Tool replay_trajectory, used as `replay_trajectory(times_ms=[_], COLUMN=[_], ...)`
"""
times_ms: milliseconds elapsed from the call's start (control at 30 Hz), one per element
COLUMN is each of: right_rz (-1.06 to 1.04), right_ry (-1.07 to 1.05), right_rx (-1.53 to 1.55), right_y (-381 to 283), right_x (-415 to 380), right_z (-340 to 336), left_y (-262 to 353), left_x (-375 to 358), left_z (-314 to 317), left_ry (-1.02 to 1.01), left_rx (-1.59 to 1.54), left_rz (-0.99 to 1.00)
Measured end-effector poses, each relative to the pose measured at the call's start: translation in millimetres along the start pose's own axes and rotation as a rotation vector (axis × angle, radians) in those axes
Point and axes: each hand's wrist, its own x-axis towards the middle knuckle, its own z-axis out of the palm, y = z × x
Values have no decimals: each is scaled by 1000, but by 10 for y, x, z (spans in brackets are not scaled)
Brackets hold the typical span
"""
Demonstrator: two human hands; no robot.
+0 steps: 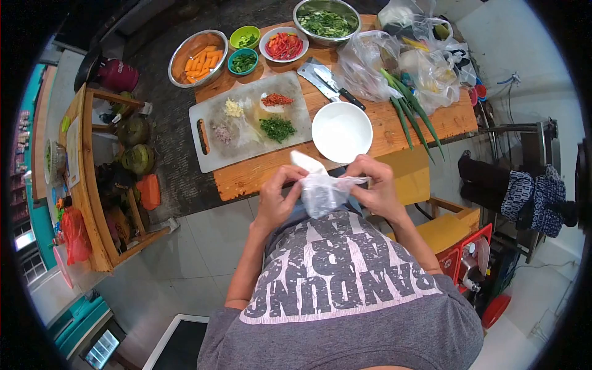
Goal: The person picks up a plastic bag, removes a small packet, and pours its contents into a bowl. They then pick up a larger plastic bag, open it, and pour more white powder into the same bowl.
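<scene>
At the far left corner of the worktop [237, 184], a steel bowl [183, 52] contains carrot pieces [202, 65]. Nearer the person lies a cutting board [216, 157] bearing four separate chopped heaps: pinkish [222, 133], pale yellow [234, 108], green [277, 129] and red [277, 99]. Behind the board stand a lime-green bowl [234, 32] and a teal bowl [242, 73], both with cut greens, then a white dish [264, 53] of sliced red peppers [285, 45]. The left hand [279, 196], thumb and fingers closed together, pinches one side of a clear plastic bag [324, 196], which is held before the person's shirt, just beside the near edge of the worktop. A white item [307, 161] projects at its upper left; its nature cannot be made out. A cleaver [314, 75] and a black-handled knife [352, 100] lie behind an upright white bowl [342, 131]. The right hand [375, 188] pinches the bag's opposite side. Farther right, spring onions [414, 111] extend over the near edge, beside filled plastic bags [431, 73].
</scene>
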Motion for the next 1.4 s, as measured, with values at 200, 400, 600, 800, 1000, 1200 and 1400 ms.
replay_trajectory(times_ms=[200,400,600,800,1000,1200,1400], right_rz=[57,74,-78,-30,228,414,438], right_ry=[129,206,210,372,489,223,134], right_rx=[-87,-105,-157,114,2,-376,-514], right_y=[-218,-333,-361,-401,354,1683,2168], right_x=[-264,-442,-332,-16,503,771,768], right_z=[-308,-426,-544,-637,-863,-761,-577], left_y=[124,-88,-263,-789,-754,-614,-409], left_x=[294,457,792,912,499,135,171], left_z=[269,523,716,1272,1311,1249,1293], left_ry=[-183,-311,-555,-685,-712,-604,-602], left_rx=[-92,-107,-637,-950,-1257,-1523,-1817], left_rz=[42,74,-123,-458,-740,-997,-1135])
